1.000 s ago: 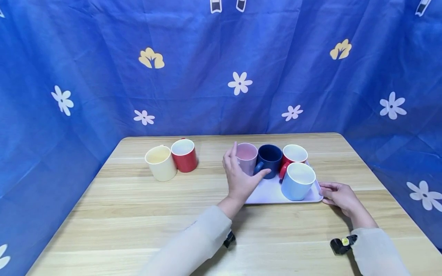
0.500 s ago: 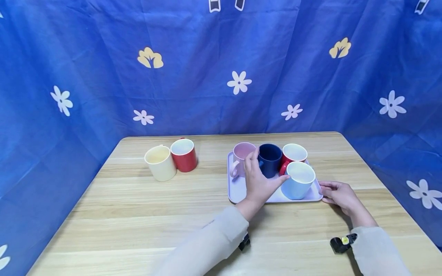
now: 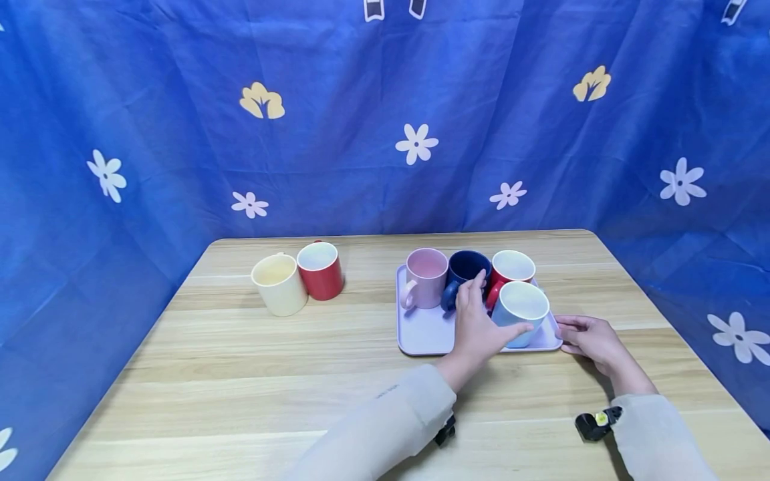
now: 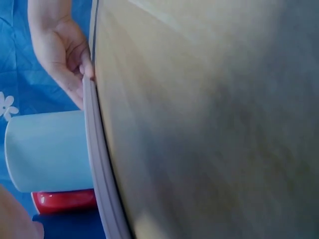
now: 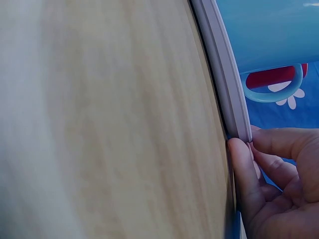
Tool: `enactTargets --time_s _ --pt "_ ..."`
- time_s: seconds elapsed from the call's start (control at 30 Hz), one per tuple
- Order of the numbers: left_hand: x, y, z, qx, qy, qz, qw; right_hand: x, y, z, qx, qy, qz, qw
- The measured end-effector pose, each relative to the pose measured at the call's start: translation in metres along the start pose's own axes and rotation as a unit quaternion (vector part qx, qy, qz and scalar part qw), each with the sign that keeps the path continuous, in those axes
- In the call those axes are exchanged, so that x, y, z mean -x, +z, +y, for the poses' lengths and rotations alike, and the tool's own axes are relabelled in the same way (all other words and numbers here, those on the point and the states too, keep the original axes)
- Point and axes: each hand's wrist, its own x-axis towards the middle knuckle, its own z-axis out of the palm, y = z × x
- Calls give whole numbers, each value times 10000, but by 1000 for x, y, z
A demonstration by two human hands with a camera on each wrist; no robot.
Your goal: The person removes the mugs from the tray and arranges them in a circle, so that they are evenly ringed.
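Note:
A pale lilac tray (image 3: 424, 335) holds a pink mug (image 3: 430, 292), a navy mug (image 3: 464, 266), a red mug (image 3: 513, 267) with white inside, and a light blue mug (image 3: 537, 324) in front of it. My left hand (image 3: 479, 332) is over the tray's front, thumb and fingers spread. Its thumb overlaps the light blue mug's front, and its fingertips overlap the navy mug. With thumb and fingers, my right hand (image 3: 592, 342) pinches the tray's front right corner; the right wrist view shows those fingers (image 5: 281, 142) at the rim (image 5: 227, 74).
Toward the back left of the wooden table (image 3: 228, 394), a cream mug (image 3: 283, 292) stands beside another red mug (image 3: 325, 279). A blue patterned cloth (image 3: 337, 180) hangs behind the table and along its sides.
My left hand has moved right, from the pink mug past the front of the navy mug to the light blue mug. The right hand stays at the tray's corner.

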Motion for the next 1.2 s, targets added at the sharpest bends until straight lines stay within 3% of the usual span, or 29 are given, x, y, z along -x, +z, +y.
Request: enactTargets --time_s 0.27,0.53,1.2 --pt "1 14 1 -328 -421 -264 9982 -1 -1 1 -64 -9 -22 10000" --pt "-3 20 -1 -266 -691 -231 9970 -1 -1 0 -84 -61 -39 9999" --pt "0 34 -1 -367 -643 65 9972 1 0 -2 -33 -23 -28 10000"
